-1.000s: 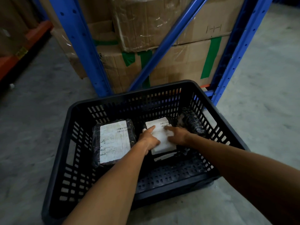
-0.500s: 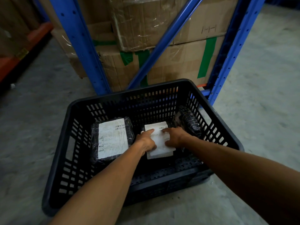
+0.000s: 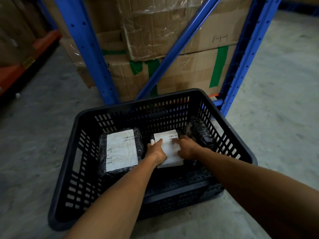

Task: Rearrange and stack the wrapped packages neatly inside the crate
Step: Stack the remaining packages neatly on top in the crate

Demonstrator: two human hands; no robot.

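A black slotted crate (image 3: 69, 171) stands on the concrete floor. Inside at the left lies a black-wrapped package (image 3: 120, 150) with a large white label facing up. In the middle lies a smaller package (image 3: 170, 149) with a white label. My left hand (image 3: 156, 152) grips its left edge and my right hand (image 3: 185, 147) grips its right edge, fingers resting on the label. A third black-wrapped package (image 3: 201, 132) leans on its side against the crate's right wall.
A blue rack frame (image 3: 89, 54) with a diagonal brace stands just behind the crate, holding stacked cardboard boxes (image 3: 155, 31) with green tape. An orange shelf beam (image 3: 22, 66) runs along the left. Bare concrete floor lies on both sides.
The middle package has settled lower and flatter on the crate floor between my hands. Both hands keep their hold on its edges. The other two packages have not moved.
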